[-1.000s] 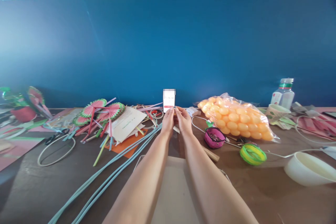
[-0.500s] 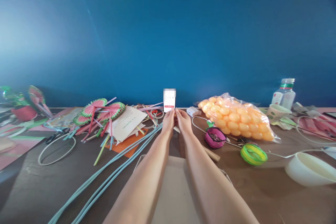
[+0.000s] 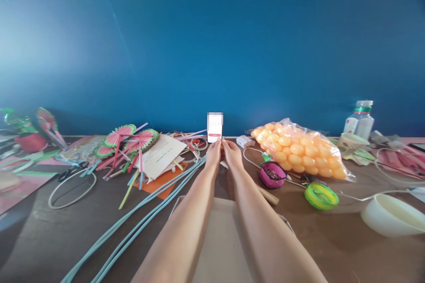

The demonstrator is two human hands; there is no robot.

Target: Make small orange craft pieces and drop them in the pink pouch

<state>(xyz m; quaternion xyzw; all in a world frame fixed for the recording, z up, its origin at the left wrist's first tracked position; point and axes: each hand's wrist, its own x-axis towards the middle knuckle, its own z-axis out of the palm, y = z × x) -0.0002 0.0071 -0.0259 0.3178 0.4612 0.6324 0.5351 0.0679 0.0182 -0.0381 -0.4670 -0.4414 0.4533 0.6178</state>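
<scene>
Both my arms stretch forward across the dark table [image 3: 49,239]. My left hand [image 3: 213,155] and my right hand [image 3: 232,155] lie side by side with fingertips together, at the foot of a small white phone [image 3: 214,127] that stands upright against the blue wall. The fingers look pinched close at the phone's lower edge; whether they grip it or something tiny is hidden. A beige sheet [image 3: 222,239] lies under my forearms.
Left: long pale blue tubes [image 3: 139,216], pink-green paper fans [image 3: 131,138], a white paper [image 3: 161,155], a wire ring [image 3: 71,189]. Right: a bag of orange balls [image 3: 300,150], a magenta pouch [image 3: 272,174], a green coil [image 3: 321,195], a white bowl [image 3: 388,214], a bottle [image 3: 360,119].
Almost nothing moved. My hands stay at the phone's base; the view has drifted a little.
</scene>
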